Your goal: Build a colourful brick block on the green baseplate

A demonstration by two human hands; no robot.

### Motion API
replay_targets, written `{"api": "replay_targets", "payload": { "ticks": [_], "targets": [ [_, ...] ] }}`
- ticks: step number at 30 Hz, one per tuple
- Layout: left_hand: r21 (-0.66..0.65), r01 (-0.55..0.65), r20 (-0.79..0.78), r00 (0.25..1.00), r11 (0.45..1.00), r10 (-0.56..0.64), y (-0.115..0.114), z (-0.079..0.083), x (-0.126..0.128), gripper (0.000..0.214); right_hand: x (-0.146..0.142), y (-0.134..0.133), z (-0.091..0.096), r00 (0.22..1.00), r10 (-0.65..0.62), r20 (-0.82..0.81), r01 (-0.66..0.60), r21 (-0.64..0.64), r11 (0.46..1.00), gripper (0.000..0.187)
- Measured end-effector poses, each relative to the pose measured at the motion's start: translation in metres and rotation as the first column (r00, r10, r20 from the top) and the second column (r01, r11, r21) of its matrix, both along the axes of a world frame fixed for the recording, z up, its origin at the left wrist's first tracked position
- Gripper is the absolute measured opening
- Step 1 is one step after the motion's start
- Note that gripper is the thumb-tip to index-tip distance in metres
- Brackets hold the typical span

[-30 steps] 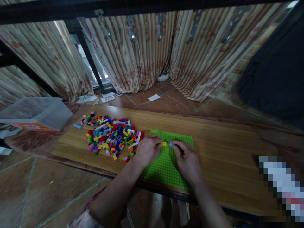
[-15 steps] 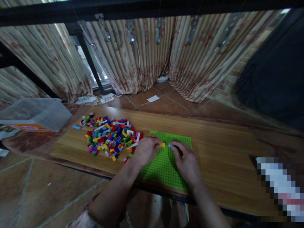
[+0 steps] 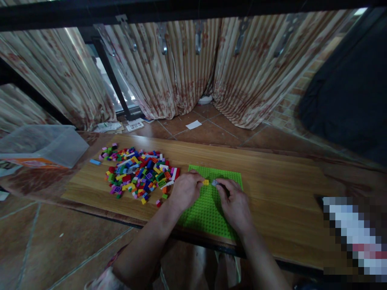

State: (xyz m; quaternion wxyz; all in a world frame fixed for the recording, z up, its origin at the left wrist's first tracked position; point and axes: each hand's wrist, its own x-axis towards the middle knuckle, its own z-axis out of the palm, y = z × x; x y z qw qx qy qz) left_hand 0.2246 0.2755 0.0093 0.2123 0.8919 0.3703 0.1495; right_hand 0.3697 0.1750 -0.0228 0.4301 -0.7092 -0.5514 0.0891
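Note:
Over the green studded baseplate point(image 3: 211, 213), my left hand point(image 3: 186, 191) pinches a small yellow toy brick point(image 3: 206, 182) between thumb and fingers. Facing it from the right, my right hand point(image 3: 235, 203) is closed on a small greyish-blue toy brick point(image 3: 214, 182). A narrow gap separates the two bricks. Whether either one touches the baseplate's studs I cannot tell. Left of the baseplate lies a heap of mixed coloured toy bricks point(image 3: 139, 171), its nearest pieces close to my left forearm.
The wooden table point(image 3: 281, 193) runs across the view. A clear plastic bin with an orange label point(image 3: 60, 147) stands at the left end, near a lone blue brick point(image 3: 94, 162). A blurred-out pale object point(image 3: 350, 229) is at the right. Striped curtains point(image 3: 187, 72) hang behind.
The whole view has shifted slightly left. Both hands hold the same bricks in nearly the same place over the baseplate.

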Motion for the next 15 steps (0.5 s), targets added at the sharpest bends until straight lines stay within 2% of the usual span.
{"api": "replay_targets", "payload": {
  "ticks": [7, 15],
  "targets": [
    [-0.024, 0.057, 0.011, 0.998, 0.998, -0.057, 0.0046, 0.0027, -0.0013, 0.021, 0.0006, -0.0007, -0.0010, 1.000, 0.000, 0.006, 0.000, -0.001, 1.000, 0.024],
    [-0.005, 0.012, -0.031, 0.999, 1.000, -0.012, 0.0005, 0.0024, 0.0000, 0.019, 0.0005, -0.0002, -0.0006, 1.000, 0.011, 0.006, -0.011, 0.008, 1.000, 0.024]
  ]
}}
